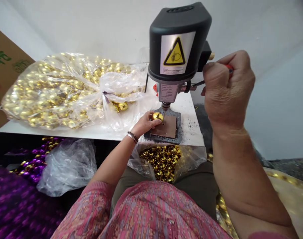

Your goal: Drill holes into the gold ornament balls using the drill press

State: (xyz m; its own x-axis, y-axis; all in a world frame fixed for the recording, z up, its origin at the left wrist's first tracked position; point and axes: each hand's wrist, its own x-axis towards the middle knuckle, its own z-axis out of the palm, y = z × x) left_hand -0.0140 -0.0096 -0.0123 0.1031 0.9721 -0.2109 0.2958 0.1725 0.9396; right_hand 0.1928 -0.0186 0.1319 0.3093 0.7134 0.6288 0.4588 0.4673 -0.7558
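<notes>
Between the fingers and thumb of my left hand [147,123] is a shiny gold bell [157,116] with a dark slot. It is held over a brown board [163,127] on the grey base [178,121] of a small bench drill press. The black drill press head [180,43] carries a yellow warning triangle, and its chuck [165,105] is just above the bell. Whether the bit touches the bell I cannot tell. My right hand [227,89] is closed around the drill press's feed handle [230,68], whose red end shows past the fingers.
A large clear bag of gold bells [54,89] lies on the white table [111,133]. An open bag of small gold pieces [163,161] sits below the front edge. Purple pieces [39,162] and crumpled plastic [69,166] are at lower left. Dark shavings litter the tabletop.
</notes>
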